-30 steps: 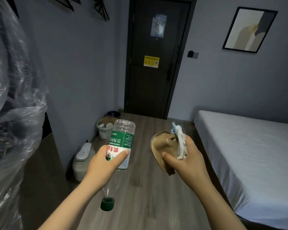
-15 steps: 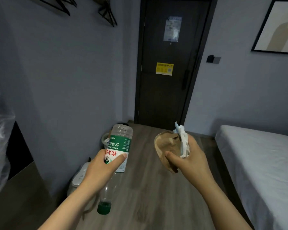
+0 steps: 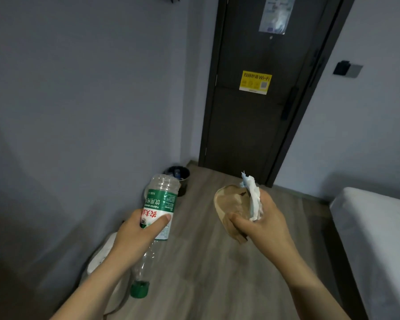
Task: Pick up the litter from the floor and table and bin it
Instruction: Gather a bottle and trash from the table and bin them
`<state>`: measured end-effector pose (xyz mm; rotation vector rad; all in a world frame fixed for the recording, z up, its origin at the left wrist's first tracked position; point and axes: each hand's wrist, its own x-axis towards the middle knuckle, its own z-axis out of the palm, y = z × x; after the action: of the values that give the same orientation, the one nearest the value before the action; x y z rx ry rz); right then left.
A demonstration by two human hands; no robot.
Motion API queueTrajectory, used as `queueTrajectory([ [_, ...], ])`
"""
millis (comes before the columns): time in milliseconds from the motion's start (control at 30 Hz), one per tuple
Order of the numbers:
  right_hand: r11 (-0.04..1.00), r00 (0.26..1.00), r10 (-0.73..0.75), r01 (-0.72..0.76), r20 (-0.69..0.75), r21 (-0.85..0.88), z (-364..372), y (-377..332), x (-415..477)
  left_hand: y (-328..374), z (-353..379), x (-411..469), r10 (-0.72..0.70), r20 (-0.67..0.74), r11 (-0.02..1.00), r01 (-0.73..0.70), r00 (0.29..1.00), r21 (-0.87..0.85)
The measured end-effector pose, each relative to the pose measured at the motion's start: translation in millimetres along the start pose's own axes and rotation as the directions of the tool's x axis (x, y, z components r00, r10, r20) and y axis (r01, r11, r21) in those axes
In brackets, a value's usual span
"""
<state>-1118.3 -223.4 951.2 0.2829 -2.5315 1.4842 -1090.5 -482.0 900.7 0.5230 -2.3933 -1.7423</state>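
Note:
My left hand (image 3: 132,236) grips an empty clear plastic bottle (image 3: 161,204) with a green and white label, held upside down so its green cap (image 3: 139,289) points at the floor. My right hand (image 3: 263,222) holds a crumpled brown paper cup (image 3: 231,204) together with a wad of white and blue tissue (image 3: 254,199). Both hands are raised at chest height over the wooden floor. A dark bin (image 3: 179,179) stands against the left wall by the door, beyond the bottle; a second, lighter bin beside it is mostly hidden behind the bottle.
A dark closed door (image 3: 259,100) with a yellow sticker is straight ahead. A bed with a white sheet (image 3: 376,239) fills the right side. A white appliance (image 3: 102,255) sits on the floor by the left wall. Wooden floor (image 3: 206,273) runs between wall and bed.
The view has moved forward toward the door and bins; the clear plastic bag at the left has left the view. Both hands keep the same grips and positions.

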Motion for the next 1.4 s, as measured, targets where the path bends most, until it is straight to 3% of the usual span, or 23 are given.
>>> queueTrajectory([
  [300, 0.999, 0.999, 0.037, -0.037, 0.019, 0.021, 61.5, 26.2, 165.1, 14.5, -1.7, 185.2, -0.021, -0.025, 1.000, 0.021, 0.999, -0.003],
  [1000, 0.998, 0.986, 0.057, -0.059, 0.159, 0.009, 131.5, 154.0, 533.6, 47.8, 88.5, 512.8, -0.112, -0.144, 0.991, 0.122, 0.983, 0.056],
  [1400, 0.987, 0.944, 0.160, -0.160, 0.288, -0.024, 214.4, 217.5, 692.7, 22.6, 105.9, 675.0, -0.231, -0.156, 0.965, 0.247, 0.960, 0.090],
])
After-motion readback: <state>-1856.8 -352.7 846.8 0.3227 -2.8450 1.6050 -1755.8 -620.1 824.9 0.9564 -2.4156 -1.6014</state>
